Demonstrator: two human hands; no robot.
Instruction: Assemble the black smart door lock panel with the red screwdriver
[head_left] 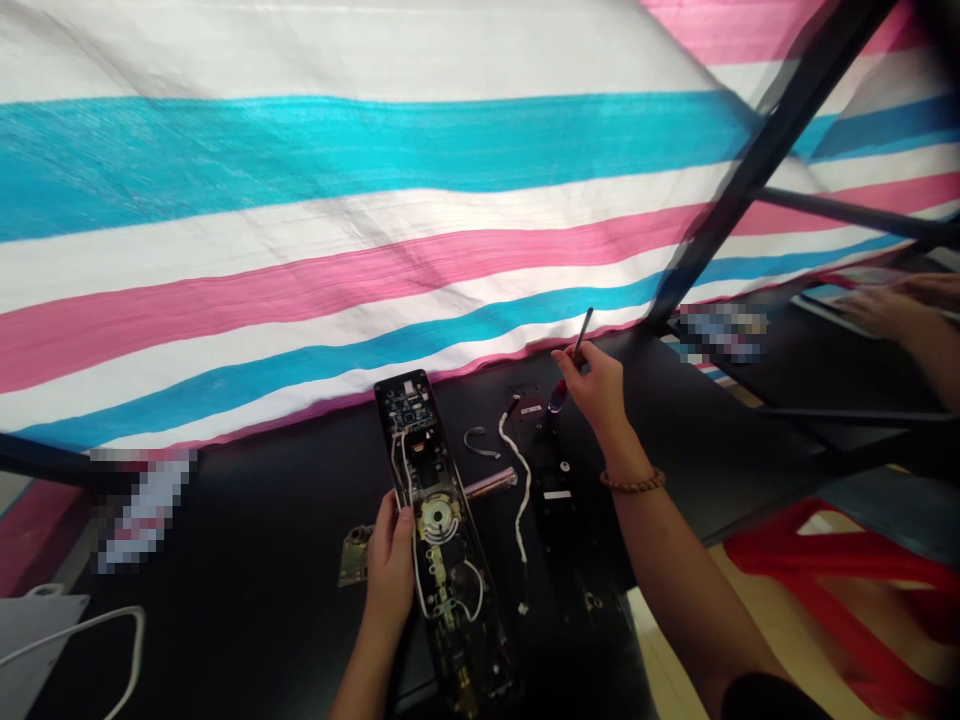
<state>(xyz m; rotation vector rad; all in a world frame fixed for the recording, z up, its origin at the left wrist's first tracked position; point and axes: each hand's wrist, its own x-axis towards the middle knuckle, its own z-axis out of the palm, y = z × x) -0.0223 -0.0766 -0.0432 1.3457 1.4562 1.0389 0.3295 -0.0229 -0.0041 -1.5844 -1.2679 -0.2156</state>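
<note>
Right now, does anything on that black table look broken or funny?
Yes. The electronic door-lock panel in the left hand lies open, with its circuit board and white wires showing, so it looks taken apart. A loose white cable lies beside it.

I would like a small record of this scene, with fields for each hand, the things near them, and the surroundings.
left hand: holds an opened electronic lock panel with exposed circuit board
right hand: holds a screwdriver, shaft pointing up; wooden bead bracelet on wrist
nearby: white wire, dark panel, brass plate
surface: black table
background: striped tarpaulin
other person: hands at far right
</note>
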